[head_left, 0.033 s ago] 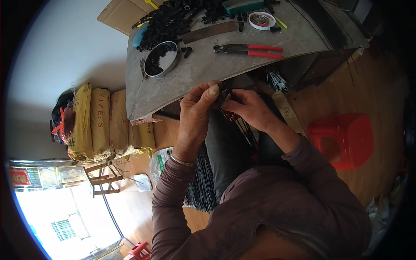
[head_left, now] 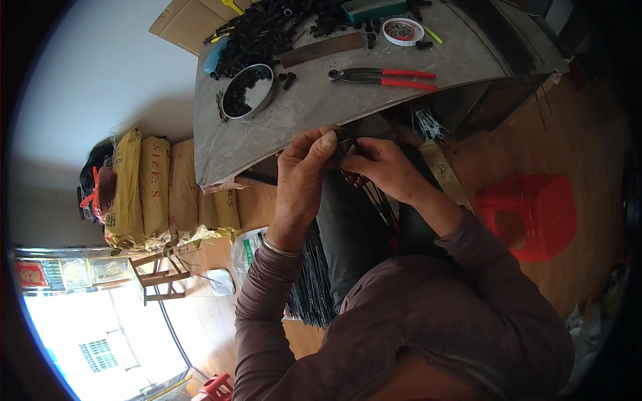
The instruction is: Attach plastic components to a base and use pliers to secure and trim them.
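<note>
My left hand [head_left: 307, 157] is closed, thumb and fingers pinching a small black part just off the table's front edge. Close beside it, my right hand [head_left: 384, 170] is also closed, its fingertips on the thin black rods [head_left: 380, 204] that run down between my legs. The hands nearly meet, and their fingers hide most of what they grip. On the grey table [head_left: 314, 113] ahead lie pincers [head_left: 384, 78] with red handles. To their left stands a round metal dish [head_left: 267, 93] holding small black pieces.
A heap of black fittings [head_left: 261, 40] covers the table's far left, near a white dish [head_left: 403, 31] of tiny metal parts. Many black rods [head_left: 311, 281] lie beside my left leg. A red stool [head_left: 528, 217] stands at right, yellow sacks [head_left: 157, 187] at left.
</note>
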Tool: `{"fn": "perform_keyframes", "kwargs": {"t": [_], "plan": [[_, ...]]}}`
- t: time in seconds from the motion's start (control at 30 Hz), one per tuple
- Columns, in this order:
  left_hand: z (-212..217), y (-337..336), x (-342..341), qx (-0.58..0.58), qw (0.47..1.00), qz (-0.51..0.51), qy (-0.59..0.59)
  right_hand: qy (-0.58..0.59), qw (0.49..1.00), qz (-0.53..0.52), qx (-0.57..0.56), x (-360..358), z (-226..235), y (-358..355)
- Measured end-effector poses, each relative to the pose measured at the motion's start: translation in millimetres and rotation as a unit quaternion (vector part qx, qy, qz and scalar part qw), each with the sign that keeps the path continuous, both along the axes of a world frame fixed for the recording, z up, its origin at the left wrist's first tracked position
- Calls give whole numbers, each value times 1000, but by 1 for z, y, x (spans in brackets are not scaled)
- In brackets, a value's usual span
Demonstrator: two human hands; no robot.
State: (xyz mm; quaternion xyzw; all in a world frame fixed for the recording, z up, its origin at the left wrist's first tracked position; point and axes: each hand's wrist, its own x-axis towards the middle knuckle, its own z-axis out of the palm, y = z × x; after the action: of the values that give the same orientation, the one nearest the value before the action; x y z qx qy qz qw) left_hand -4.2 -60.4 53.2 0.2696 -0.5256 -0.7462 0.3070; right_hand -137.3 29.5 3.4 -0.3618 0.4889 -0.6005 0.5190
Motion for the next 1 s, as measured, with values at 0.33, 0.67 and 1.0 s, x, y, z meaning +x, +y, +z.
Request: {"fn": "perform_keyframes", "kwargs": {"t": [0.33,0.67,1.0], "plan": [[-6,16,-2,-10,994,90,62,4,1000,26,2,3,4,2],[-6,25,0,-106,991,71,39,-30,999,-12,-23,4,2,3],[-4,20,8,-100,995,13,28,26,996,10,-80,-14,22,12]]}}
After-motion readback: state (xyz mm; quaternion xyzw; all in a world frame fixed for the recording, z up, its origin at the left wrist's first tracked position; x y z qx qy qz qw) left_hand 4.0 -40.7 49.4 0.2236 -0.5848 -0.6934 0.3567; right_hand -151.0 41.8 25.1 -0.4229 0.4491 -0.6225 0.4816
